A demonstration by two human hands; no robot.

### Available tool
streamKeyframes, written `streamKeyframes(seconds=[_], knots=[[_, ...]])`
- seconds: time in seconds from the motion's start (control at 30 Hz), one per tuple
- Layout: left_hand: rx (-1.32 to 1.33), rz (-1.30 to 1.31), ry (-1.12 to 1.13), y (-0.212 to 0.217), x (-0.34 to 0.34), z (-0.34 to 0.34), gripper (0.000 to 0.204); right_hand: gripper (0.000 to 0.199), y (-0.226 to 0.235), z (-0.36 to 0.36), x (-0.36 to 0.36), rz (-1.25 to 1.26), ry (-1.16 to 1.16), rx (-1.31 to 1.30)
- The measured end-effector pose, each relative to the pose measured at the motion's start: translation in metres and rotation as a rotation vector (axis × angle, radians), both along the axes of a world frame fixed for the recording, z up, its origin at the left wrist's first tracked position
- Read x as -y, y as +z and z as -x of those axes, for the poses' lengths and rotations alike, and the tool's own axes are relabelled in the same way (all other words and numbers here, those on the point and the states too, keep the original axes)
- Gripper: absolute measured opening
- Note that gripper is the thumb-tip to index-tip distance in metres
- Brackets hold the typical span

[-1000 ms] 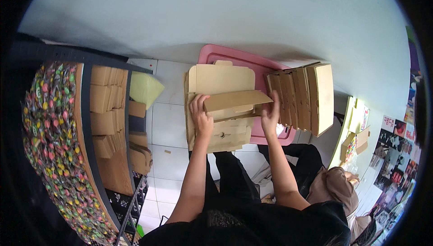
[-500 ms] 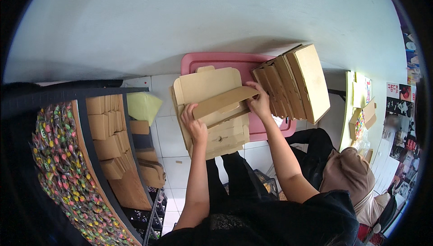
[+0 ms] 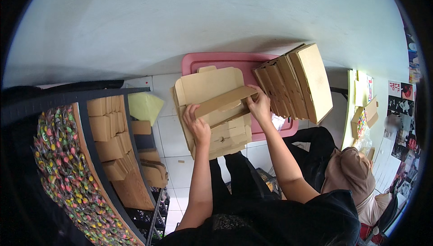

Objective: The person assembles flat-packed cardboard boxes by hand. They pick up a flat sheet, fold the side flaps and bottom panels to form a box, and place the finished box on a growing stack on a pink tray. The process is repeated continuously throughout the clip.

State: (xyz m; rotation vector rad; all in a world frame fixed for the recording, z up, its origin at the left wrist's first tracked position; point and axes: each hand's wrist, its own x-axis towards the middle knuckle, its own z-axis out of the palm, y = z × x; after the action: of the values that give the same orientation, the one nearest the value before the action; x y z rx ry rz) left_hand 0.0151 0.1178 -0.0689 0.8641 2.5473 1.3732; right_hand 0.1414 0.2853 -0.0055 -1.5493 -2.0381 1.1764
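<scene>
A partly folded brown cardboard box (image 3: pixel 212 82) lies in front of me, its panel with rounded corners spread toward the wall. Across its middle stands a raised side flap (image 3: pixel 228 101). My left hand (image 3: pixel 198 126) is closed on the flap's left end, fingers over the fold. At the other end my right hand (image 3: pixel 259 105) pinches the flap between thumb and fingers. Nearer to me lies the box's slotted panel (image 3: pixel 223 140), with a small cut-out. Beneath the box, a pink plastic lid or tray (image 3: pixel 216 57) shows in part.
Several folded cardboard boxes (image 3: pixel 311 81) stand stacked at a slant right of my right hand. On the left, a shelf holds small brown boxes (image 3: pixel 100 129) beside many wrapped colourful sweets (image 3: pixel 67 169). A seated person (image 3: pixel 349 171) is close by on the right.
The raised flap has tilted, showing a narrower face and more of the fold behind it. Both hands have shifted slightly with it and keep their hold.
</scene>
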Motion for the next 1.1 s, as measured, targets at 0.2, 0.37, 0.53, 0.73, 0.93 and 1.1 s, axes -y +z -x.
streamKeyframes(seconds=[0.2, 0.37, 0.53, 0.73, 0.93, 1.1], knots=[[-0.015, 0.083, 0.068, -0.002, 0.001, -0.004, 0.037, 0.038, -0.009, -0.010, 0.004, -0.096, 0.045, -0.126], [0.008, 0.065, 0.055, 0.000, 0.001, -0.004, 0.041, 0.042, -0.010, -0.018, -0.004, -0.008, 0.183, -0.078], [0.067, 0.004, 0.073, 0.010, 0.002, -0.003, 0.051, 0.051, 0.001, -0.031, -0.009, 0.005, 0.333, -0.032], [0.185, 0.030, -0.091, 0.032, 0.020, 0.003, 0.060, 0.057, 0.001, -0.042, -0.010, -0.017, 0.415, -0.006], [0.377, -0.017, -0.350, 0.040, 0.043, 0.024, 0.053, 0.066, 0.002, -0.049, -0.010, 0.066, 0.483, -0.042], [0.351, -0.005, -0.593, 0.036, 0.059, 0.030, 0.065, 0.068, -0.006, -0.065, -0.014, 0.044, 0.688, -0.044]])
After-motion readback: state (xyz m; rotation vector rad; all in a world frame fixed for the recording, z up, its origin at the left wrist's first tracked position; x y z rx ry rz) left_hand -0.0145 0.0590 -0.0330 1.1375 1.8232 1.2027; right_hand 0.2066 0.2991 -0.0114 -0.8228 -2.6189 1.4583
